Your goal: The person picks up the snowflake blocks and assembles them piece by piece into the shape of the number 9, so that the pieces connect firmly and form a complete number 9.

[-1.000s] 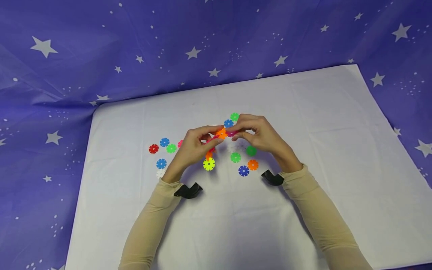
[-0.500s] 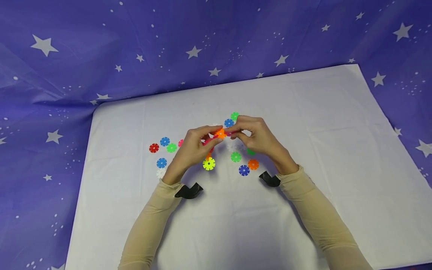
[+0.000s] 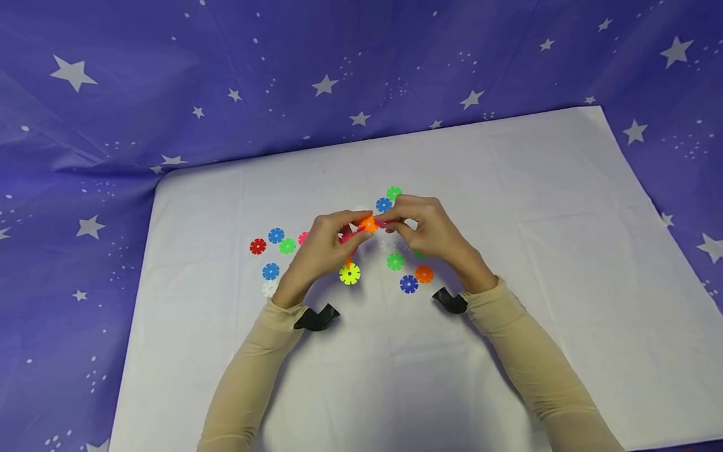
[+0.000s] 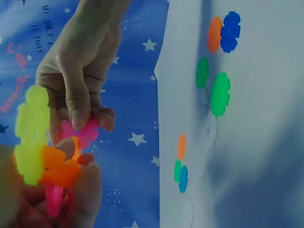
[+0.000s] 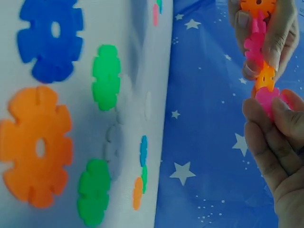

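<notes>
My left hand [image 3: 326,243] grips a chain of notched plastic discs joined edge to edge. A yellow disc [image 3: 349,274] forms its lower end, with an orange disc [image 4: 59,166] and a pink disc [image 5: 255,45] following along it. At the upper end, an orange disc [image 3: 369,224] shows between the left thumb and fingers. My right hand [image 3: 428,227] pinches a magenta-pink disc [image 5: 267,99] between thumb and fingers, right at that orange disc's edge. Fingers partly hide where the two meet. Both hands are raised over the white cloth.
Loose discs lie flat on the white-covered table [image 3: 486,376]. Left of the hands are a red disc [image 3: 258,246] and several others. On the right lie a dark blue disc [image 3: 409,284], an orange disc [image 3: 424,274] and green ones. A starry purple curtain [image 3: 361,63] hangs behind.
The right hand has shifted slightly left and down toward the left hand. Its magenta-pink disc has turned from facing the head camera to nearly edge-on. The left hand stays almost still.
</notes>
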The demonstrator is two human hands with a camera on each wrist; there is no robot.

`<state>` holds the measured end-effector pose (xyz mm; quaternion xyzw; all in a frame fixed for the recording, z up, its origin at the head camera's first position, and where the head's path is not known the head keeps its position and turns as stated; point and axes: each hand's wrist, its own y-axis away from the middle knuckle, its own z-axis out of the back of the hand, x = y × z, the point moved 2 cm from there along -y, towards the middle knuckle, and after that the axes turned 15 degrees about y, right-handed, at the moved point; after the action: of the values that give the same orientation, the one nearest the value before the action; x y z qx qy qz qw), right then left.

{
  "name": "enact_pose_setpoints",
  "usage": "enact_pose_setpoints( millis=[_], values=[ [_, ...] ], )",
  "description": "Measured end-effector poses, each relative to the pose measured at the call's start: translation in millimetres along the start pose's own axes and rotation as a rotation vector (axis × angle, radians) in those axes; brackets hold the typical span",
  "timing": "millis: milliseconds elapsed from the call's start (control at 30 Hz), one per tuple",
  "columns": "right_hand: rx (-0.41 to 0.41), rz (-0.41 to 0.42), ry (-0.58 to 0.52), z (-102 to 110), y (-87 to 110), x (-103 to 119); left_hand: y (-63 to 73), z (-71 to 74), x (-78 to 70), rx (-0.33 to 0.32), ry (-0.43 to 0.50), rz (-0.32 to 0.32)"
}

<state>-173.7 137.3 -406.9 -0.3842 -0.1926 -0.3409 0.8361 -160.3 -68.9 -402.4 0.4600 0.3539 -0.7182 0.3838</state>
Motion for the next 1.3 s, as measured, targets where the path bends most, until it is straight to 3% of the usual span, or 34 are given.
enact_pose_setpoints(
  millis=[133,267,400,833,1000,1167,1300],
  values=[
    [0.001,-0.005,-0.009,-1.5,-0.7,0.4,1.3,2.2,-1.0,-0.004,0.028,0.059],
    [0.020,-0.060,-0.111,0.4,-0.7,-0.8,1.5,5.0,-1.7,-0.002,0.128,0.165],
    [0.049,-0.103,-0.191,4.0,-0.1,-2.4,-0.1,6.8,-2.7,0.013,0.162,0.203],
    [0.055,-0.075,-0.207,5.6,-1.3,-1.1,2.3,10.0,-5.8,0.002,0.154,0.211],
    [0.037,-0.017,-0.098,3.2,-2.5,2.8,2.6,8.6,-6.1,0.014,0.107,0.192],
    [0.000,0.040,0.023,3.4,-3.2,9.2,2.6,5.7,-9.3,0.015,0.018,0.107],
    [-0.019,0.049,0.033,2.4,-3.7,12.7,3.7,3.2,-9.6,0.001,0.040,0.098]
  ],
)
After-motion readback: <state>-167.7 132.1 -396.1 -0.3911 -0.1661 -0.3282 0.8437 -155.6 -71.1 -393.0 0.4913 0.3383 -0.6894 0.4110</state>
